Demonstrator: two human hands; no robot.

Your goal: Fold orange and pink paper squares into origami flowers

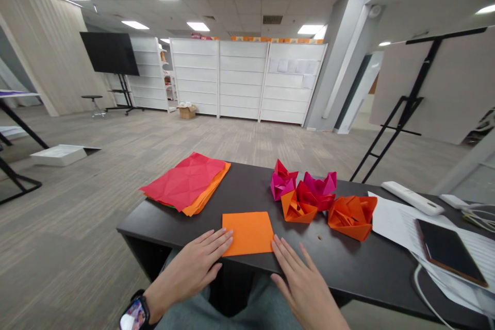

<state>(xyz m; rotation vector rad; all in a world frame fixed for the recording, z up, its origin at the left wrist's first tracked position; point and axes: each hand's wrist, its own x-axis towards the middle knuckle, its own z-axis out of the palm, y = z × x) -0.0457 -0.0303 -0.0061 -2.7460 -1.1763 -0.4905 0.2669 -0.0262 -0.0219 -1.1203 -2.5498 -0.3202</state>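
A folded sheet of orange paper lies flat near the front edge of the dark table. My left hand, with a smartwatch on its wrist, rests its stretched fingertips on the paper's left edge. At the right edge of the sheet, my right hand touches the corner with fingers extended and thumb apart. Neither hand grips the paper. Behind and left sits a stack of creased red and orange sheets. Several folded paper shapes, among them an orange one and a magenta one, stand to the right.
On the table's right side lie printed papers, a phone, a white power strip and cables. Beyond are a black stand, white shelving, a screen and a cardboard box.
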